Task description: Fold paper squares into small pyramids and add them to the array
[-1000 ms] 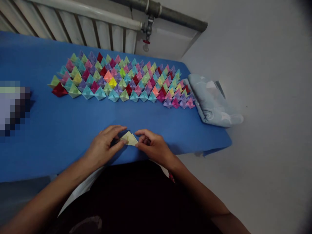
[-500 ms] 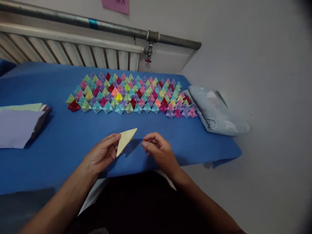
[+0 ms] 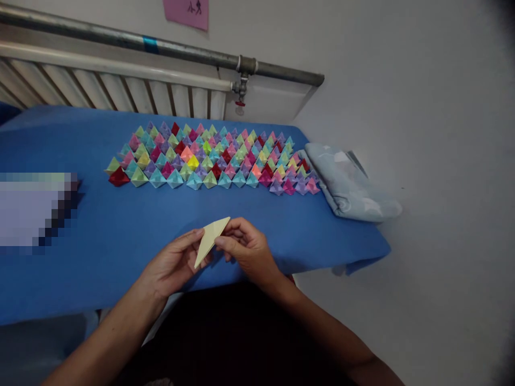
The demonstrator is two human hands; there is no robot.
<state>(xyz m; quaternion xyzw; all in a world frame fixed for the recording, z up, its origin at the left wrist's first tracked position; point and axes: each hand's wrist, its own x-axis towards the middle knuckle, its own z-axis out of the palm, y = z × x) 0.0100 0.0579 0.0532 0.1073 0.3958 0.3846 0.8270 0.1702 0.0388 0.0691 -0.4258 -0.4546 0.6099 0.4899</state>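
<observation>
A pale yellow folded paper [image 3: 210, 240], a slim pointed shape held at a slant, is between my two hands above the blue cloth. My left hand [image 3: 177, 262] grips its left side, thumb on top and fingers underneath. On the right edge of the paper, my right hand [image 3: 247, 249] pinches with thumb and fingers. Beyond the hands, rows of small folded paper pieces [image 3: 209, 161] in many colours stand close together on the cloth.
The blue cloth [image 3: 100, 230] covers the table. At the left lies a stack of paper sheets [image 3: 28, 212], partly blurred. A folded light-blue fabric [image 3: 350, 185] lies at the right end. Behind the table are a radiator [image 3: 140, 96] and a metal pipe [image 3: 193, 51].
My right hand has moved left and taken hold of the paper's right edge. The paper is still in my left hand, slightly lower in view. The whole view has shifted a little.
</observation>
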